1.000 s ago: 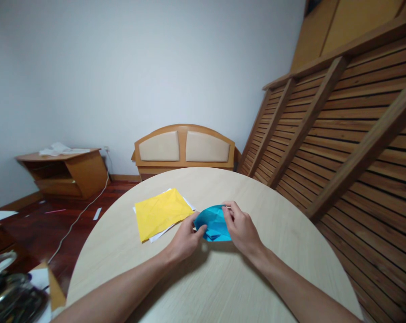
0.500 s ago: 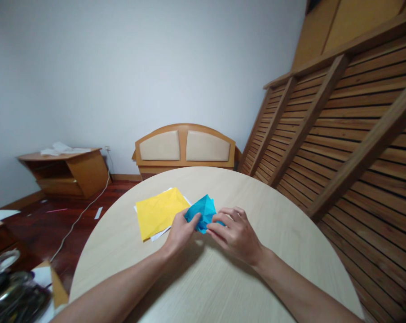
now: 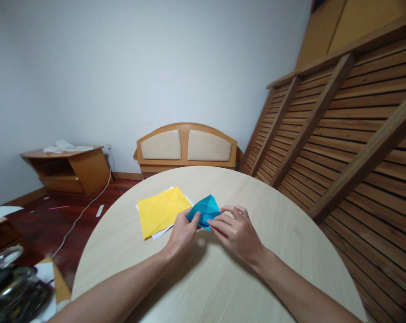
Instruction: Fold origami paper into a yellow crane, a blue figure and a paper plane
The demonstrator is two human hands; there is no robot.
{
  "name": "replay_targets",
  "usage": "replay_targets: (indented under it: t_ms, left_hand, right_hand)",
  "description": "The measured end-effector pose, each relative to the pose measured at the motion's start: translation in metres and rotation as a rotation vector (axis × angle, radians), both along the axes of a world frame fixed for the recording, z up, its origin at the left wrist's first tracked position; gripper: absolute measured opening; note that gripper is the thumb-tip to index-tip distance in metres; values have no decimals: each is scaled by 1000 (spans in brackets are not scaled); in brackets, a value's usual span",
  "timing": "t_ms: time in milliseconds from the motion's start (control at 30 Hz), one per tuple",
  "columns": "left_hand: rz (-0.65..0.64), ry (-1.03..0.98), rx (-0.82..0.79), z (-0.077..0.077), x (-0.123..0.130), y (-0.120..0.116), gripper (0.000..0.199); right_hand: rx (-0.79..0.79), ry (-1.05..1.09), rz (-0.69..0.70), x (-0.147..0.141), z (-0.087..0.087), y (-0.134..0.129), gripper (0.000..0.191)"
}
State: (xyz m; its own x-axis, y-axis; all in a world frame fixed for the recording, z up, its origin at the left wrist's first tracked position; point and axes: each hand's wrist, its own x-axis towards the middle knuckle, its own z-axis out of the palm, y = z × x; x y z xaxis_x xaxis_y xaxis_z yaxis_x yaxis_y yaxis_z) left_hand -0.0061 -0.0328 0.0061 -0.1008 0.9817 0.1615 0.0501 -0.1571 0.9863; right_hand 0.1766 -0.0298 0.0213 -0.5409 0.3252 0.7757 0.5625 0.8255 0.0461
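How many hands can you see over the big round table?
2. The left hand grips the left side of the blue paper, beside the yellow paper. The right hand is at the blue paper's right edge.

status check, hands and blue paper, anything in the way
Left hand gripping blue paper; right hand fingers at its right edge. Paper creased, held above table. Yellow sheet close by left hand.

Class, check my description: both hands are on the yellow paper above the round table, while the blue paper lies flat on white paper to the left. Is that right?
No, the colours are swapped. The head view shows both hands on the blue paper, while the yellow paper lies on the white paper.
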Motion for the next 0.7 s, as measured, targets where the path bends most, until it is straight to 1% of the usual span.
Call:
replay_targets:
  t_ms: [133, 233, 333, 467, 567, 700]
  left_hand:
    - [4, -49, -34, 1, 1, 0, 45]
    - [-5, -53, -28, 0, 1, 0, 42]
    - [0, 21, 25, -4, -1, 1, 36]
    - [2, 102, 77, -7, -3, 2, 34]
    - [11, 110, 72, -5, -2, 1, 34]
    - [8, 52, 35, -1, 0, 0, 35]
  right_hand:
    - [26, -17, 7, 2, 0, 0, 13]
    - [7, -14, 31, 2, -1, 1, 13]
    - [-47, 11, 28, 1, -3, 2, 12]
    - [-86, 16, -3, 0, -4, 2, 21]
    - [-73, -14, -21, 1, -4, 2, 21]
    - [-40, -49, -12, 3, -2, 2, 20]
